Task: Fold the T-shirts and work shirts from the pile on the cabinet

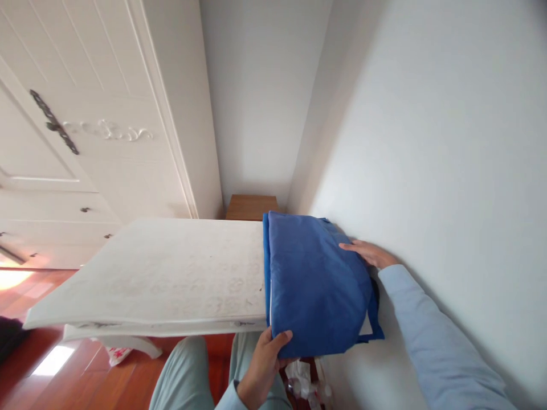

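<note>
A folded blue cloth (pixel 318 285) covers the right end of a white table (pixel 183 267), close to the wall. My left hand (pixel 267 359) pinches the cloth's near left corner at the table's front edge, thumb on top and the other fingers underneath, partly hidden. On the far right side of the cloth rests my right hand (pixel 370 252), its fingers stretched over the edge between cloth and wall. A blue flap hangs off the cloth's right side, with a small white patch showing beside it.
A white cabinet (pixel 188 108) with dark handles rises behind the table. A brown wooden box (pixel 252 206) sits in the corner beyond. The pale wall (pixel 448 154) borders the right side. Clear plastic items (pixel 299 376) lie below the front edge, near my knees.
</note>
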A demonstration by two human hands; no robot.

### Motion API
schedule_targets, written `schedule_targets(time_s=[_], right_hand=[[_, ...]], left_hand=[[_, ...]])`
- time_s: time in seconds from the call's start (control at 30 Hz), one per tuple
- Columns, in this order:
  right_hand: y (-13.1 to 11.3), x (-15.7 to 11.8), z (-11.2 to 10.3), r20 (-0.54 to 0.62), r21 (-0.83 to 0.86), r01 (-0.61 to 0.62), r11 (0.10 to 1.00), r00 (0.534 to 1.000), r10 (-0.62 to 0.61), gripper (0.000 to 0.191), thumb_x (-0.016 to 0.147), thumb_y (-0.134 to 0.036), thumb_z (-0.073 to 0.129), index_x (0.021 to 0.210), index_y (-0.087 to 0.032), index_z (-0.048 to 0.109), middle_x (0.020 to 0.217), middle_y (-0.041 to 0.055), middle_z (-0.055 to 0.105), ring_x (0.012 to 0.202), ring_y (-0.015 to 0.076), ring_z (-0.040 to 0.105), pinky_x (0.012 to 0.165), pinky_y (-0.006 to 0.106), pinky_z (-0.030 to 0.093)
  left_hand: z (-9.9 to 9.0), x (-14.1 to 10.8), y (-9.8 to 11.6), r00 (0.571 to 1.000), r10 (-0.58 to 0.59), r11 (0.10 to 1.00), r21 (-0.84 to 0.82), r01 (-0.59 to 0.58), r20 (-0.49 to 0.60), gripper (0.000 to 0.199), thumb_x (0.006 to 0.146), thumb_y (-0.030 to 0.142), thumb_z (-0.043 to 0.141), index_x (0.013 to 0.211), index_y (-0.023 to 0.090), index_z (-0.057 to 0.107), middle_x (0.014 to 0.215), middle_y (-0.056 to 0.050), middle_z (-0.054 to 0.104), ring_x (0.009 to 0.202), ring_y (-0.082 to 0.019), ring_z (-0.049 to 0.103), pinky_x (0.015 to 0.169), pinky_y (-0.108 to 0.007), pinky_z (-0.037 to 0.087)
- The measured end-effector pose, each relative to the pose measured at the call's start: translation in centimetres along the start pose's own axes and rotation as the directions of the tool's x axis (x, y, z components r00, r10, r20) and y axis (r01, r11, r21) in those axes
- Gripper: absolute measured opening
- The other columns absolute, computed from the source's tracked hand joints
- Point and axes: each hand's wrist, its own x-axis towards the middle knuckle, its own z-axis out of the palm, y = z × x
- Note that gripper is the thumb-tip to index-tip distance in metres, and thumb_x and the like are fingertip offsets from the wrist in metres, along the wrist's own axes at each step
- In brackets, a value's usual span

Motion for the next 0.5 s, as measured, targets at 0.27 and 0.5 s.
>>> schedule_targets(time_s=[0.27,0.5], right_hand=[[5.6,-8.4,1.8,-0.176,0.04,0.019,0.999,0.984,-0.012,0.11,0.064,-0.052,0.088,0.156,-0.029,0.031,0.149,0.0142,0.046,0.12,0.0294,0.06,0.074,0.03,0.059],[8.7,-12.1,3.0,-0.312,0.174,0.121,0.977,0.948,-0.062,0.102,0.057,-0.055,0.086,0.144,-0.019,0.048,0.12,0.0123,0.066,0.085,0.0216,0.068,0.053,0.022,0.048]], left_hand=[[-0.4,0.9,-2.8,0.999,0.035,0.989,-0.145,-0.033,0.007,0.046,0.07,0.043,0.086,0.104,0.015,0.072,0.111,-0.011,0.073,0.101,-0.026,0.069,0.087,-0.036,0.058],[0.5,0.6,-2.5,0.998,0.065,0.964,-0.259,-0.057,0.023,0.045,0.069,0.032,0.088,0.105,0.013,0.068,0.112,-0.013,0.072,0.096,-0.025,0.069,0.084,-0.038,0.058]])
